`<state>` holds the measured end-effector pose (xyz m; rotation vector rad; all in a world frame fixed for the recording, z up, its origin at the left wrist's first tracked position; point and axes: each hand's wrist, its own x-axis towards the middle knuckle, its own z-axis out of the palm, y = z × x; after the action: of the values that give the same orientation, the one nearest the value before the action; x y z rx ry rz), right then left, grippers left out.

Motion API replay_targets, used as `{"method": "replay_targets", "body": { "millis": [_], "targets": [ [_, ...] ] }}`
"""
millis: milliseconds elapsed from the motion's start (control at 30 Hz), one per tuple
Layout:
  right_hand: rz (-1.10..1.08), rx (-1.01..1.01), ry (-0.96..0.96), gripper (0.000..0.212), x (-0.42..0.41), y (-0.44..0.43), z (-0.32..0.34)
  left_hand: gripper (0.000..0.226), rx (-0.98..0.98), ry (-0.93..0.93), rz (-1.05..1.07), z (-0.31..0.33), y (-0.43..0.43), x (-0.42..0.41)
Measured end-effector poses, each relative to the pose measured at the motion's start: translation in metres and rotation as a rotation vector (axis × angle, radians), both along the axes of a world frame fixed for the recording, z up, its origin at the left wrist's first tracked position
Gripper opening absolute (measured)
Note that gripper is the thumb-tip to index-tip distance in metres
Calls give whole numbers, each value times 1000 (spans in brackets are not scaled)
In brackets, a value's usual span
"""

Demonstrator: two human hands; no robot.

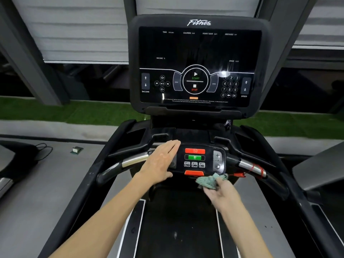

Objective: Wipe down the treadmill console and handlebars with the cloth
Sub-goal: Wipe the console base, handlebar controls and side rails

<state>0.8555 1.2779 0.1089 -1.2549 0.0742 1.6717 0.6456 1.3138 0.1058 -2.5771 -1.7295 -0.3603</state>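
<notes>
A black treadmill console [197,58] with a dark touch panel stands upright ahead. Below it sits a small control pod [197,160] with red, green and orange buttons. Chrome-and-black handlebars run out to the left [134,160] and to the right [249,167]. My left hand [161,162] lies flat, fingers straight, on the pod's left end. My right hand [220,192] pinches a crumpled teal cloth [209,180] just under the pod's lower right edge.
A red safety cord [257,169] is wound round the right handlebar. The black running belt [178,220] lies below my arms. A black cable [43,151] and a small box [76,150] lie on the grey floor at left. Neighbouring machines flank both sides.
</notes>
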Motion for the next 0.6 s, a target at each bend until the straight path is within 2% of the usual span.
{"method": "replay_targets", "body": {
  "millis": [133, 367, 500, 600],
  "targets": [
    [13, -26, -10, 34, -43, -6, -1, 120, -13, 22, -64, 2, 6, -12],
    [-34, -48, 81, 33, -33, -7, 10, 118, 31, -9, -27, -5, 3, -31],
    [-147, -90, 44, 40, -63, -2, 5, 112, 26, -44, -22, -14, -5, -43],
    [-118, -86, -10, 31, -79, -8, 11, 109, 24, -52, -9, -22, -9, -52]
  ]
}}
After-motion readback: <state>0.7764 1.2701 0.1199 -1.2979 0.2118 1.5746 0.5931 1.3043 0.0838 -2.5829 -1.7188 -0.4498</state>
